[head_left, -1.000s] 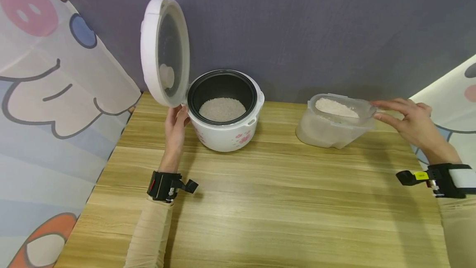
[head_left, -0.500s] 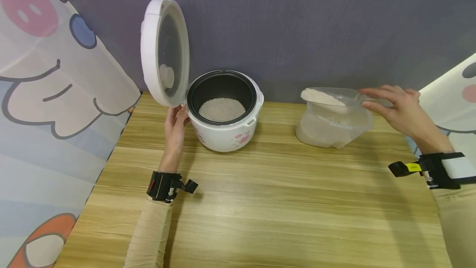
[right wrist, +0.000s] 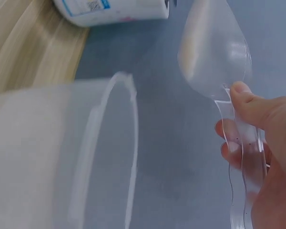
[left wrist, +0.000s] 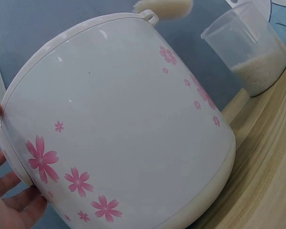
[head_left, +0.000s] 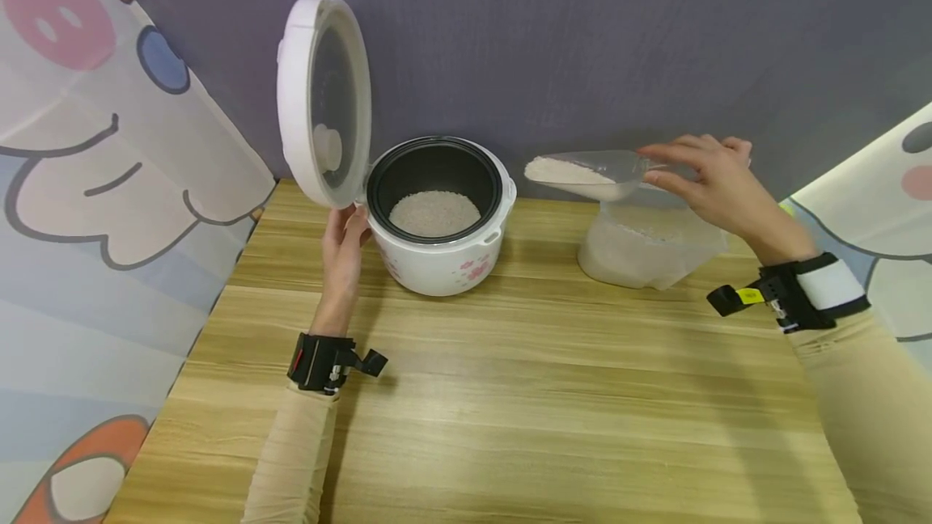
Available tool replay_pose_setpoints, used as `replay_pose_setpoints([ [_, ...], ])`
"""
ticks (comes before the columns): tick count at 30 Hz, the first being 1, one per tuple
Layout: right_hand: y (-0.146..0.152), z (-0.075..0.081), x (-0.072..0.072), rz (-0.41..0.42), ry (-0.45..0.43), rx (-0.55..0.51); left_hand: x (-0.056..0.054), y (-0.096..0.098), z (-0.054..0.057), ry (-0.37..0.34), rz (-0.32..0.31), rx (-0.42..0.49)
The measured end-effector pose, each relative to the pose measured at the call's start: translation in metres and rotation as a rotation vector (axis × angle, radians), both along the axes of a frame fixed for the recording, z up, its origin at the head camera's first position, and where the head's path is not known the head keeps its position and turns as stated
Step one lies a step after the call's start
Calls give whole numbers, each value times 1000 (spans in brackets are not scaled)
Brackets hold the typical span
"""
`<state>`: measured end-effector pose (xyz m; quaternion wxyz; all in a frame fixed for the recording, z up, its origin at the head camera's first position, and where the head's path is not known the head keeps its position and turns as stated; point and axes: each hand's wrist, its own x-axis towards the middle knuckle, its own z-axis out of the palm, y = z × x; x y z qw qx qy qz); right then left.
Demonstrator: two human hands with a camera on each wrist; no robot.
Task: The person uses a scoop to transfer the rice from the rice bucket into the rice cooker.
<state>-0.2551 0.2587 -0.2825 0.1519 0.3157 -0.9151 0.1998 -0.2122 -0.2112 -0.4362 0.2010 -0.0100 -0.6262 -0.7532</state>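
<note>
A transparent scoop [head_left: 617, 172] heaped with white rice [head_left: 564, 171] is in my right hand [head_left: 709, 184], held by its clear handle [right wrist: 243, 157]. It hangs level above a translucent rice container [head_left: 644, 253], its tip pointing left. The white rice cooker [head_left: 444, 269], patterned with pink flowers, stands left of the container. Its lid [head_left: 294, 103] is raised, and rice [head_left: 435, 214] lies in the dark inner pot [head_left: 429, 164]. With thumb and fingers, my left hand [head_left: 342, 253] grips the cooker's left side by the hinge; the lid's base partly covers the fingertips.
The wooden table [head_left: 510, 395] meets a dark grey wall panel [head_left: 582, 47] behind the cooker and container. Cartoon-printed sheets [head_left: 109, 225] hang at the left and right. The raised lid stands tall at the cooker's left.
My right hand has lifted the filled scoop out of the container and carried it left, toward the cooker. My left hand, the cooker and the container stay in place.
</note>
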Motion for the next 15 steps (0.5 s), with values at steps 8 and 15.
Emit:
replay_pose_setpoints([
  [8, -39, 10, -10, 11, -61, 32, -1, 1, 0, -2, -2, 10],
  [15, -65, 10, -14, 11, -33, 44, 0, 1, 0, -9, -3, 3],
])
